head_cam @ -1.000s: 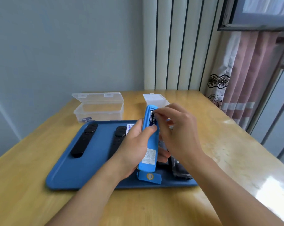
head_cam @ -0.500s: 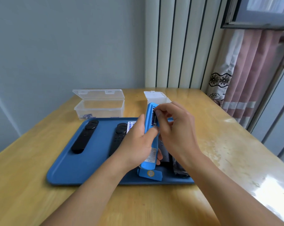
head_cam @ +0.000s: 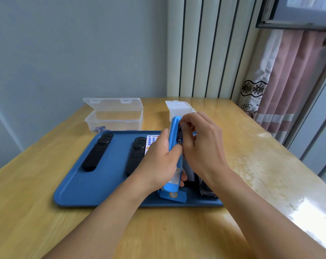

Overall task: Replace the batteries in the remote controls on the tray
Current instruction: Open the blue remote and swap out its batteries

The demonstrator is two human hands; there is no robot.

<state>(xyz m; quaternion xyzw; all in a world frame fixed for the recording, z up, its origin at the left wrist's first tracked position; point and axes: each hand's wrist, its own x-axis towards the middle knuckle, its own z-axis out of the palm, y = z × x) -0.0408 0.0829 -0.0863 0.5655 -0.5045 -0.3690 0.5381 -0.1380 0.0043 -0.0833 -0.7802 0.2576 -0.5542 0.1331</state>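
Observation:
My left hand (head_cam: 161, 161) grips a blue remote (head_cam: 174, 131) held upright over the blue tray (head_cam: 78, 186), its open battery bay facing right. My right hand (head_cam: 201, 144) pinches a dark blue battery (head_cam: 179, 134) that sits in that bay. The remote's blue battery cover (head_cam: 174, 195) lies on the tray's front edge under my hands. Two black remotes (head_cam: 98, 151) (head_cam: 136, 155) lie on the tray's left half. A white remote with coloured buttons (head_cam: 152, 140) peeks out behind my left hand. A dark remote (head_cam: 205, 189) lies under my right wrist.
A clear plastic box (head_cam: 113, 118) with its lid open holds a few batteries behind the tray. A smaller white box (head_cam: 179, 109), lid up, stands behind my hands. The wooden table (head_cam: 261, 165) meets a wall at the back, with a curtain at the right.
The blue remote and both hands have stayed nearly in place. My right fingers have shifted slightly on the battery in the bay.

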